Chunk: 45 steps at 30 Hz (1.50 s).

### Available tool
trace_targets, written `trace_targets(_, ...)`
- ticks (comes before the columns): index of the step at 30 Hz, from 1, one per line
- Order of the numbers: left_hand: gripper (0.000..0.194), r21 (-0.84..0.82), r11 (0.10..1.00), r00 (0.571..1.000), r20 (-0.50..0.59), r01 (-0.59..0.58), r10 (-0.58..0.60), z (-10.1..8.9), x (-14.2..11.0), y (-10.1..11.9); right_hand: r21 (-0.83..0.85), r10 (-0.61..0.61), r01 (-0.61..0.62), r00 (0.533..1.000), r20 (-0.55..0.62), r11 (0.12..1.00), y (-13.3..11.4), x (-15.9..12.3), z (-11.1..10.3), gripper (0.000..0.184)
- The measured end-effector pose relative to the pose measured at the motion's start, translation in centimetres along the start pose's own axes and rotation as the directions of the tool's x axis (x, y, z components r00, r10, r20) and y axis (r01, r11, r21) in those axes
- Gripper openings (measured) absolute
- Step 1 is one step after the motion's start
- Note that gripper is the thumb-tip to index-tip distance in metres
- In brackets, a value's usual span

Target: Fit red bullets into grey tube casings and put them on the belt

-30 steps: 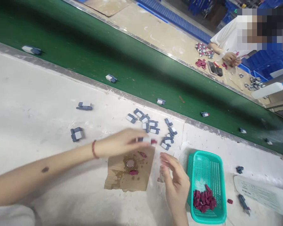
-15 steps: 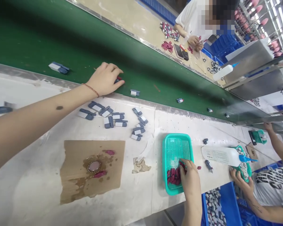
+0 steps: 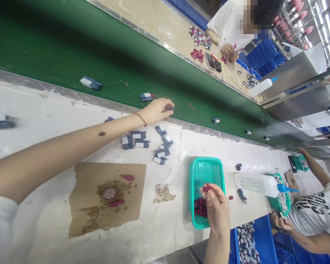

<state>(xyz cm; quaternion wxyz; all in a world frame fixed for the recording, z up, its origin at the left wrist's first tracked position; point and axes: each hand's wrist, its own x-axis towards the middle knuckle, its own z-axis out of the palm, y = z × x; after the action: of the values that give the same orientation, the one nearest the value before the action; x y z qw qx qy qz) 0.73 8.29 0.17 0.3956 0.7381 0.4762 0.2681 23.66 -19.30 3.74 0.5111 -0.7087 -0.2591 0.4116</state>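
1. Left hand (image 3: 158, 111): in my head view, it reaches over the green belt (image 3: 126, 66), fingers curled about a small dark part (image 3: 170, 108) — I cannot tell whether they grip it.
2. Right hand (image 3: 218, 207): thumb and fingers pinch a dark red piece (image 3: 207, 189) above the turquoise basket (image 3: 206, 160).
3. Basket contents: I see loose red pieces (image 3: 200, 209) heaped at the near end.
4. Belt load: grey-and-white units sit spaced apart; one red-tipped unit (image 3: 146, 96) lies just beside the left hand.
5. Worktop: a unit cluster (image 3: 161, 154) lies near the belt edge.
6. Cardboard sheet (image 3: 132, 209): stained; it bears a round disc (image 3: 110, 194) and two red pieces.
7. White bottle (image 3: 255, 183): on its side, right of the basket — blue nozzle (image 3: 287, 188) pointing right.
8. Across the belt: a co-worker (image 3: 227, 25), hands together.
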Motion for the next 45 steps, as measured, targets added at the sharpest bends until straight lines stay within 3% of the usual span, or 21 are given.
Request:
trace_targets(2, 0.029, -0.221, 0.969, 0.994, 0.035, 0.11, -0.105, -0.9, -1.8, 0.6, 0.12, 0.007, -0.014, 0.998, 0.063, 0.993, -0.4, -0.3, 1.3, 0.025)
trace_targets(4, 0.029, -0.476, 0.845, 0.97, 0.127, 0.243, -0.207, -2.0, -4.5, 1.3, 0.172, -0.004, -0.02, 0.991, 0.136, 0.985, -0.9, -0.6, 2.7, 0.022)
trace_targets(6, 0.032, -0.602, 0.723, 0.941, 0.218, 0.338, -0.258, -3.2, -7.7, 1.9, 0.193, -0.015, -0.025, 0.979, 0.202, 0.981, -1.2, -1.0, 4.2, 0.02)
trace_targets(11, 0.041, -0.654, 0.55, 0.853, 0.357, 0.519, -0.38, -5.8, -15.2, 2.4, 0.162, 0.038, -0.096, 0.943, 0.33, 0.982, -1.2, -2.0, 8.1, 0.026)
trace_targets(14, 0.038, -0.693, 0.461, 0.819, 0.359, 0.555, -0.447, -6.6, -18.5, 1.9, 0.081, 0.073, -0.11, 0.928, 0.366, 0.991, -0.6, -2.3, 10.3, 0.031)
trace_targets(17, 0.037, -0.745, 0.391, 0.801, 0.315, 0.541, -0.509, -6.9, -21.3, 1.1, -0.062, 0.067, -0.047, 0.922, 0.382, 0.997, 0.3, -2.7, 12.2, 0.023)
trace_targets(20, 0.04, -0.789, 0.295, 0.765, 0.311, 0.538, -0.563, -6.6, -23.5, 0.5, -0.19, 0.045, 0.049, 0.886, 0.461, 0.981, 1.2, -3.4, 14.0, 0.018)
trace_targets(25, 0.046, -0.875, 0.102, 0.701, 0.305, 0.474, -0.645, -5.5, -26.3, 0.0, -0.343, -0.01, 0.292, 0.774, 0.634, 0.893, 2.0, -4.5, 16.1, 0.018)
trace_targets(30, 0.048, -0.891, 0.096, 0.655, 0.249, 0.444, -0.713, -4.7, -27.8, -0.1, -0.346, -0.1, 0.586, 0.596, 0.797, 0.733, 1.7, -5.0, 17.1, 0.016)
trace_targets(34, 0.053, -0.91, 0.032, 0.663, 0.276, 0.413, -0.696, -4.6, -28.1, -0.4, -0.312, -0.179, 0.807, 0.45, 0.875, 0.501, 1.8, -5.0, 17.9, 0.028)
trace_targets(38, 0.04, -0.934, 0.013, 0.699, 0.258, 0.358, -0.667, -4.6, -28.1, -0.7, -0.263, -0.235, 0.929, 0.325, 0.916, 0.261, 2.7, -5.0, 18.6, 0.041)
trace_targets(40, 0.038, -0.931, 0.014, 0.711, 0.268, 0.364, -0.65, -4.4, -28.2, -0.8, -0.271, -0.252, 0.938, 0.321, 0.913, 0.216, 3.0, -5.1, 18.8, 0.042)
trace_targets(42, 0.037, -0.925, 0.027, 0.726, 0.279, 0.379, -0.628, -4.1, -28.2, -1.0, -0.286, -0.244, 0.919, 0.353, 0.903, 0.27, 2.9, -5.0, 18.8, 0.041)
trace_targets(45, 0.035, -0.921, 0.08, 0.747, 0.255, 0.38, -0.613, -3.4, -28.3, -1.1, -0.321, -0.147, 0.751, 0.482, 0.864, 0.577, 2.0, -4.7, 18.6, 0.029)
